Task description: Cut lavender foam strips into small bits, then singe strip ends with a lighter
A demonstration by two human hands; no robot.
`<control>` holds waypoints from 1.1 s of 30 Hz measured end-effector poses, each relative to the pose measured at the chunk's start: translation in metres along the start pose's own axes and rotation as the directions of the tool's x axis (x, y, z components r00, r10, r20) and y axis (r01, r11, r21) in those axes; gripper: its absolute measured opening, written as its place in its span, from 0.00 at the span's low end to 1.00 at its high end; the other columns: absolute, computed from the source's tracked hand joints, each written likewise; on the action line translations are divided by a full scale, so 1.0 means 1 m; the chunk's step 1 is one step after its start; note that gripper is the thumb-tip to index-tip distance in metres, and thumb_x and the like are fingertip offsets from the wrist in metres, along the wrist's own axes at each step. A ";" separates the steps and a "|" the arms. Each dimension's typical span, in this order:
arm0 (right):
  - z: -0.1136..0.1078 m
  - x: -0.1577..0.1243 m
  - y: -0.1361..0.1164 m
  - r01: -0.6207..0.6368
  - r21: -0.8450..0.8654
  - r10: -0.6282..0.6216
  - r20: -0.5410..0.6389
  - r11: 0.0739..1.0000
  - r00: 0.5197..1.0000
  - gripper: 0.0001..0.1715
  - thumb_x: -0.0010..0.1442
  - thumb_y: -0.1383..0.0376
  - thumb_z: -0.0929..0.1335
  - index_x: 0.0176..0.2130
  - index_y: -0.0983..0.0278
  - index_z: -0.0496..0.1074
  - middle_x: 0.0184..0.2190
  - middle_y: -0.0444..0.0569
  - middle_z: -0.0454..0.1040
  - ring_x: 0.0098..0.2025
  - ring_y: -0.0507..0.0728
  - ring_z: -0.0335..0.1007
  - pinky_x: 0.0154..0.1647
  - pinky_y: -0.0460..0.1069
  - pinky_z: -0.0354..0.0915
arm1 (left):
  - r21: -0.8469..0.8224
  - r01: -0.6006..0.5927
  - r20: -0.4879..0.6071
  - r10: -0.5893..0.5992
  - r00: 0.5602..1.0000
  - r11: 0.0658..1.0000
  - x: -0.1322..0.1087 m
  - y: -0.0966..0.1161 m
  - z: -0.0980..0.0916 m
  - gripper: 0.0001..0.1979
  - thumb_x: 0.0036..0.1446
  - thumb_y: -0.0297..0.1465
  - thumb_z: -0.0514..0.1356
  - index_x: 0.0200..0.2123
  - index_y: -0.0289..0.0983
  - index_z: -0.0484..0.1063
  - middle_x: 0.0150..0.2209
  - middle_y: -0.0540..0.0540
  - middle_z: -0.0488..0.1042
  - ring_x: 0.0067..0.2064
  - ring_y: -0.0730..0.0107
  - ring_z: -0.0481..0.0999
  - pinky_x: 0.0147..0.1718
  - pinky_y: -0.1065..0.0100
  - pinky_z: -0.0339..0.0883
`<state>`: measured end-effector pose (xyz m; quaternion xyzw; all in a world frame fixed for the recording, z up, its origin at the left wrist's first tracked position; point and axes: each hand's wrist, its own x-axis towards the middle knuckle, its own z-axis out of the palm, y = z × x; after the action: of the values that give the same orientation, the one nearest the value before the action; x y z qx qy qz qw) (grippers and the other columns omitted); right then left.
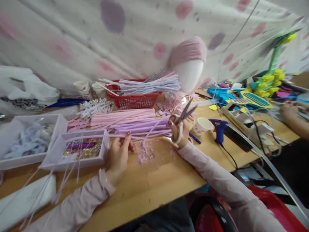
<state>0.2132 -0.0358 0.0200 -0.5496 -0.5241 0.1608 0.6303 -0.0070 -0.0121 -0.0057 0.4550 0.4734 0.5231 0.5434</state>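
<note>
My left hand [118, 155] pinches a lilac pipe cleaner [84, 137], which stretches left over a small white box [72, 166]. On my right hand [184, 133] the fingers go through the handles of a pair of scissors [188, 112]; the slightly parted blades point up and away from the pipe cleaner. Lilac fluffy trimmings [143, 153] lie on the table between my hands. Just beyond them are a bundle of lilac pipe cleaners [145, 125] and a bundle of pink ones [123, 116].
A red basket [136, 101] with pale pipe cleaners stands behind, beside a foam head [189, 72]. To the right are a paper cup [202, 125], a blue glue gun [219, 129] and a power strip [238, 120]. Another person's hand [289, 111] is at far right.
</note>
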 end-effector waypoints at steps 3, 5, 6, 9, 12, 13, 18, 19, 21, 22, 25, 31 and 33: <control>0.000 -0.020 0.014 0.034 -0.041 -0.030 0.101 0.999 0.994 0.11 0.52 0.56 0.67 0.26 0.60 0.65 0.23 0.45 0.64 0.26 0.54 0.59 0.29 0.52 0.59 | 0.065 0.028 0.030 -0.030 0.999 0.997 -0.003 0.000 -0.007 0.14 0.50 0.41 0.62 0.24 0.37 0.63 0.16 0.55 0.61 0.18 0.78 0.61 0.17 0.75 0.54; -0.003 -0.033 0.017 -0.013 0.018 0.010 0.196 1.000 0.981 0.10 0.52 0.58 0.67 0.25 0.59 0.65 0.22 0.45 0.64 0.24 0.55 0.60 0.27 0.52 0.60 | 0.063 0.093 -0.021 -0.091 0.996 0.994 -0.003 -0.002 -0.012 0.13 0.49 0.41 0.62 0.27 0.38 0.65 0.15 0.57 0.57 0.17 0.80 0.56 0.16 0.75 0.50; -0.005 -0.037 0.017 -0.027 0.019 0.023 0.221 0.999 0.975 0.09 0.51 0.59 0.68 0.25 0.58 0.64 0.21 0.44 0.63 0.23 0.55 0.59 0.24 0.52 0.59 | 0.059 0.141 -0.048 -0.138 0.989 0.988 -0.004 -0.003 -0.014 0.14 0.48 0.41 0.63 0.28 0.38 0.65 0.15 0.58 0.55 0.17 0.80 0.54 0.16 0.75 0.49; -0.009 -0.040 0.016 -0.119 -0.020 0.119 0.297 0.993 0.947 0.05 0.53 0.62 0.67 0.27 0.58 0.65 0.22 0.44 0.64 0.21 0.53 0.57 0.22 0.51 0.58 | 0.062 0.257 -0.068 -0.253 0.965 0.964 -0.007 -0.004 -0.019 0.16 0.45 0.43 0.64 0.26 0.38 0.65 0.15 0.57 0.54 0.18 0.80 0.52 0.16 0.74 0.47; -0.010 -0.037 0.016 -0.176 -0.053 0.184 0.298 0.983 0.937 0.06 0.53 0.63 0.67 0.27 0.60 0.65 0.23 0.44 0.64 0.24 0.53 0.58 0.25 0.50 0.58 | 0.083 0.282 -0.052 -0.279 0.959 0.956 -0.011 -0.001 -0.019 0.17 0.45 0.44 0.64 0.26 0.37 0.65 0.16 0.57 0.53 0.19 0.80 0.53 0.17 0.74 0.48; -0.009 -0.035 0.016 -0.196 -0.056 0.204 0.280 0.979 0.938 0.07 0.53 0.64 0.68 0.26 0.60 0.65 0.22 0.44 0.63 0.24 0.53 0.57 0.26 0.50 0.58 | 0.083 0.282 -0.045 -0.279 0.959 0.956 -0.012 0.000 -0.019 0.17 0.45 0.44 0.64 0.25 0.37 0.65 0.16 0.57 0.53 0.19 0.80 0.53 0.17 0.74 0.48; -0.003 -0.027 0.012 -0.220 -0.052 0.225 0.269 0.974 0.936 0.11 0.51 0.63 0.69 0.24 0.62 0.62 0.19 0.41 0.60 0.22 0.50 0.54 0.23 0.46 0.54 | 0.065 0.269 0.042 -0.272 0.961 0.961 -0.017 -0.003 -0.017 0.15 0.48 0.42 0.63 0.26 0.37 0.64 0.16 0.58 0.53 0.19 0.81 0.51 0.17 0.75 0.46; -0.002 -0.026 0.011 -0.211 -0.051 0.217 0.265 0.976 0.940 0.12 0.51 0.63 0.69 0.23 0.62 0.62 0.19 0.41 0.60 0.22 0.50 0.54 0.24 0.46 0.54 | 0.058 0.256 0.053 -0.259 0.965 0.965 -0.017 -0.004 -0.017 0.15 0.48 0.41 0.63 0.27 0.37 0.64 0.16 0.58 0.53 0.18 0.81 0.51 0.17 0.75 0.46; -0.001 -0.026 0.011 -0.189 -0.053 0.196 0.251 0.981 0.948 0.11 0.50 0.63 0.69 0.24 0.62 0.62 0.19 0.40 0.61 0.23 0.50 0.55 0.24 0.46 0.54 | 0.025 0.207 0.037 -0.207 0.978 0.978 -0.015 -0.005 -0.016 0.14 0.48 0.40 0.63 0.27 0.37 0.64 0.16 0.59 0.52 0.18 0.81 0.50 0.16 0.76 0.45; 0.000 -0.027 0.011 -0.180 -0.057 0.189 0.237 0.982 0.953 0.11 0.49 0.63 0.69 0.24 0.62 0.62 0.19 0.40 0.61 0.23 0.49 0.55 0.25 0.46 0.55 | 0.006 0.182 0.025 -0.182 0.983 0.983 -0.014 -0.005 -0.015 0.14 0.48 0.40 0.63 0.27 0.37 0.63 0.16 0.59 0.53 0.17 0.82 0.51 0.16 0.76 0.45; 0.001 -0.028 0.015 -0.140 -0.046 0.146 0.231 0.989 0.962 0.09 0.49 0.63 0.68 0.25 0.63 0.62 0.20 0.39 0.60 0.24 0.49 0.55 0.25 0.45 0.55 | -0.037 0.146 0.009 -0.146 0.989 0.989 -0.011 -0.003 -0.011 0.15 0.46 0.40 0.63 0.26 0.37 0.61 0.16 0.60 0.53 0.16 0.82 0.50 0.15 0.77 0.45; 0.002 -0.029 0.010 -0.093 -0.092 0.110 0.199 0.991 0.974 0.11 0.47 0.62 0.69 0.24 0.63 0.62 0.20 0.39 0.60 0.23 0.49 0.55 0.24 0.45 0.55 | -0.092 0.135 0.039 -0.132 0.990 0.987 -0.010 -0.001 -0.008 0.15 0.44 0.39 0.63 0.28 0.38 0.61 0.15 0.61 0.52 0.15 0.83 0.49 0.14 0.77 0.44; 0.002 -0.030 0.006 -0.069 -0.104 0.092 0.232 0.992 0.968 0.11 0.47 0.63 0.69 0.24 0.63 0.62 0.20 0.39 0.60 0.23 0.49 0.54 0.24 0.44 0.55 | -0.068 0.138 0.037 -0.136 0.990 0.988 -0.011 -0.001 -0.010 0.15 0.44 0.40 0.63 0.28 0.38 0.61 0.15 0.61 0.51 0.15 0.82 0.49 0.14 0.77 0.45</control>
<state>0.2014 -0.0564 0.0001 -0.5767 -0.5795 0.2255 0.5298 -0.0165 -0.0226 -0.0080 0.4104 0.4759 0.4935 0.6013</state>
